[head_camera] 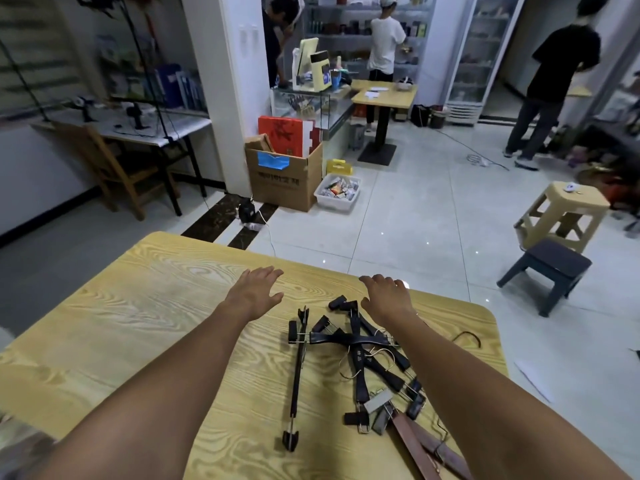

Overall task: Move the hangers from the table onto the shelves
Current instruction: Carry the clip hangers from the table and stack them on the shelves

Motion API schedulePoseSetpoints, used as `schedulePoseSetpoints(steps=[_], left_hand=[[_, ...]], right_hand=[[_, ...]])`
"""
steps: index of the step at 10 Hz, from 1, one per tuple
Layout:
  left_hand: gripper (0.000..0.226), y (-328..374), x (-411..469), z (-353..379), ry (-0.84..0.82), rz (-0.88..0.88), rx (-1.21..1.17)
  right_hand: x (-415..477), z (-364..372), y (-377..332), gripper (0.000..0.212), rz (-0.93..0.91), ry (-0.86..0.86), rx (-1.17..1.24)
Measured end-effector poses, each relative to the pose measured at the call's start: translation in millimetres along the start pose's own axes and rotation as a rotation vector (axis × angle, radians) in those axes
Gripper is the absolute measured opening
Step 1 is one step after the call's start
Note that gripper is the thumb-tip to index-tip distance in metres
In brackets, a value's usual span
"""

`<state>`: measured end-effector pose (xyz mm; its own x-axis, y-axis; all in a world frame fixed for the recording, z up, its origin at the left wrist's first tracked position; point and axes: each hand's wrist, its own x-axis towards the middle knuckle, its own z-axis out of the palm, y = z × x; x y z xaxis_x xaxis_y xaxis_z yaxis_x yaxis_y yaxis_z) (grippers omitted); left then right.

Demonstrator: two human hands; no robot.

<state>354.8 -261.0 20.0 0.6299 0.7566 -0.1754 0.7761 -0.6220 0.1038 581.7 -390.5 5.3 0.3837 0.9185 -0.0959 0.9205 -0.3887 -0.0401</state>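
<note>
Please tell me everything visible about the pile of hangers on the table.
The pile of hangers is a tangle of black clip hangers with thin metal hooks, plus brown ones at its near end. They lie flat, crossing each other, on the wood-grain table, right of centre. Neither the left hand nor the right hand holds any.

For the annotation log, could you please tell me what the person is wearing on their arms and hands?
Nothing shows. The left hand and the right hand are gloveless, and both forearms are bare to the picture's edge, with no sleeve or watch in view.
</note>
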Motion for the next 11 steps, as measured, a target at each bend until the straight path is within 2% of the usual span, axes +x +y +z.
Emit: schedulePoseSetpoints(steps=[5, 7, 9, 11], left_hand=[[0.058, -1, 66, 51, -0.103, 0.045, -0.030], [0.057, -10, 74, 69, -0.158, 0.070, -0.042], [0.057, -19, 85, 77, -0.176, 0.088, -0.050], [0.057, -32, 93, 85, -0.193, 0.094, -0.062]], right_hand=[[28, 78, 19, 0.049, 0.014, -0.203, -0.004], [33, 94, 9, 0.046, 0.007, -0.246, 0.007], [42, 105, -6, 0.052, -0.052, -0.271, 0.048], [43, 121, -8, 0.053, -0.023, -0.284, -0.008]])
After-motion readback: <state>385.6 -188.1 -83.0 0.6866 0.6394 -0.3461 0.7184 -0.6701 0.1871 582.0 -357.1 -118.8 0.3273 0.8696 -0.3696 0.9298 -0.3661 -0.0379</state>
